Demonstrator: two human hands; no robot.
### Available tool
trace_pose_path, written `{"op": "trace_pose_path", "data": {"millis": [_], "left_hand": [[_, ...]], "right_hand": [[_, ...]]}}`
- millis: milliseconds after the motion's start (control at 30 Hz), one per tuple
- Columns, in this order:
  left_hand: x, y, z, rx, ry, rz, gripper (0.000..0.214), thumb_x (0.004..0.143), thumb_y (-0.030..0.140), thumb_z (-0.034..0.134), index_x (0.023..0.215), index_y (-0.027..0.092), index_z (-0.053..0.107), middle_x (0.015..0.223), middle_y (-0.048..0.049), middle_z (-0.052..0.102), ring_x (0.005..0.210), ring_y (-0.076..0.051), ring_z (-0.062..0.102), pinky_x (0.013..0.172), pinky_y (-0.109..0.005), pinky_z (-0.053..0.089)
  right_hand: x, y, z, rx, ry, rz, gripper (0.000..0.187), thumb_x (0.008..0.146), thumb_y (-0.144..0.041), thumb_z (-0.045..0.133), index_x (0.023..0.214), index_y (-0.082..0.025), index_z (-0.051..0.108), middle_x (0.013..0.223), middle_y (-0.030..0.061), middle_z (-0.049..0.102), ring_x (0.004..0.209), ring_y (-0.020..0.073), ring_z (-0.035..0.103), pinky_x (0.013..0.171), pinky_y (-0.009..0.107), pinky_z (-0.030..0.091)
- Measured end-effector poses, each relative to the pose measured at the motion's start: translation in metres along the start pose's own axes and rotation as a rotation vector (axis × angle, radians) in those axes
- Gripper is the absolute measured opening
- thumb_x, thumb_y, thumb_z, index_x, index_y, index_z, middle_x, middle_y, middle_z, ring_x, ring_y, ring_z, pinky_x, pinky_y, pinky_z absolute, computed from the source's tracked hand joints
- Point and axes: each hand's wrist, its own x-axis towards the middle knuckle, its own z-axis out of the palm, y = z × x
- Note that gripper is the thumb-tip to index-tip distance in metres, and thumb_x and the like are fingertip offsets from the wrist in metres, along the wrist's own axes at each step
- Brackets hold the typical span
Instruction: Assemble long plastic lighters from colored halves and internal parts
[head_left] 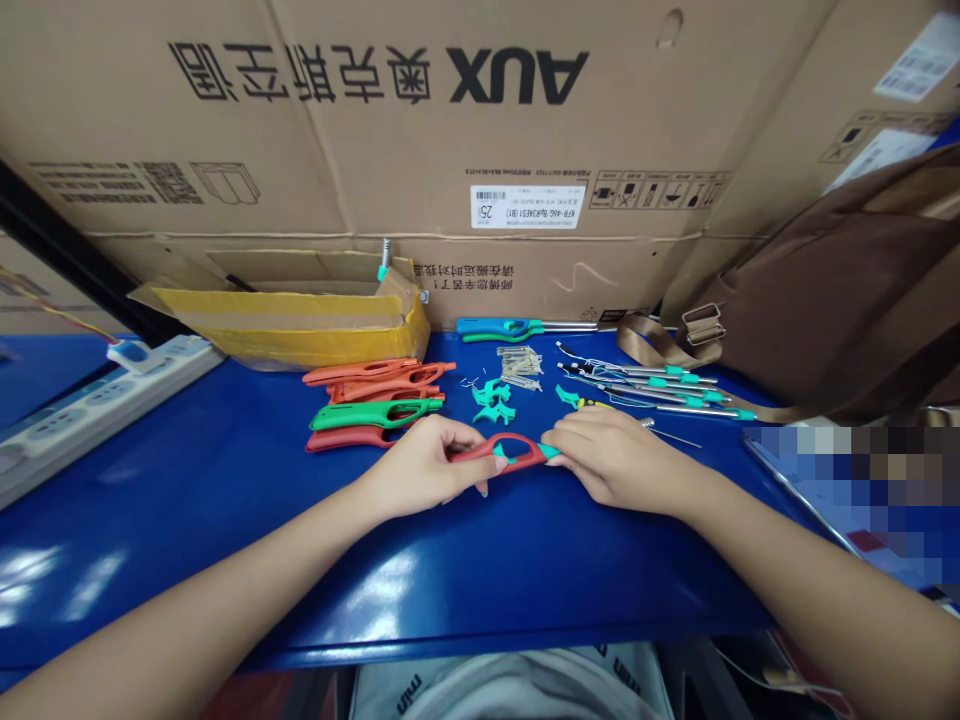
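Both my hands meet at the middle of the blue table (pixel 225 470). My left hand (pixel 424 462) is closed on the left end of a red plastic handle shell (pixel 517 452) with a teal part in its opening. My right hand (pixel 611 455) pinches the handle's right end, where a teal tip shows. Just behind lie small teal trigger pieces (pixel 493 398), a pile of small metal parts (pixel 520 364) and a row of metal rods with teal collars (pixel 660 385).
A stack of orange, green and red handle shells (pixel 379 400) lies left of my hands. A blue finished lighter (pixel 517 326) rests by the cardboard boxes (pixel 450 130). An open yellow-taped carton (pixel 300 320), a white power strip (pixel 90 400) and a brown bag (pixel 847 300) ring the table.
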Motion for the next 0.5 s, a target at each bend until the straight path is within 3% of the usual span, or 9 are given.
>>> {"op": "trace_pose_path", "data": {"millis": [100, 233, 500], "left_hand": [[-0.0024, -0.0021, 0.0039, 0.125, 0.085, 0.111, 0.039, 0.09, 0.043, 0.063, 0.062, 0.016, 0.062, 0.052, 0.0046, 0.047, 0.049, -0.008, 0.039, 0.048, -0.021, 0.029], [-0.0047, -0.0047, 0.0061, 0.356, 0.153, 0.23, 0.042, 0.09, 0.037, 0.062, 0.058, 0.016, 0.047, 0.056, 0.0062, 0.031, 0.053, -0.008, 0.027, 0.05, -0.024, 0.022], [0.0038, -0.0093, 0.0059, 0.312, 0.156, 0.179, 0.039, 0.089, 0.042, 0.064, 0.061, 0.016, 0.054, 0.055, 0.0056, 0.038, 0.053, -0.008, 0.036, 0.05, -0.022, 0.027]], "right_hand": [[0.0, -0.0008, -0.0013, 0.045, -0.023, 0.004, 0.027, 0.103, -0.019, 0.042, 0.095, -0.016, 0.067, 0.081, 0.0072, 0.067, 0.074, 0.0191, 0.058, 0.072, 0.031, 0.042], [-0.0004, -0.0015, -0.0002, 0.096, -0.1, 0.029, 0.025, 0.101, -0.016, 0.042, 0.093, -0.016, 0.066, 0.082, 0.0059, 0.067, 0.074, 0.0187, 0.059, 0.072, 0.031, 0.042], [0.0049, -0.0015, -0.0055, 0.2, -0.247, 0.198, 0.025, 0.104, -0.026, 0.044, 0.089, -0.018, 0.063, 0.084, 0.0039, 0.066, 0.073, 0.0173, 0.06, 0.068, 0.029, 0.04]]}}
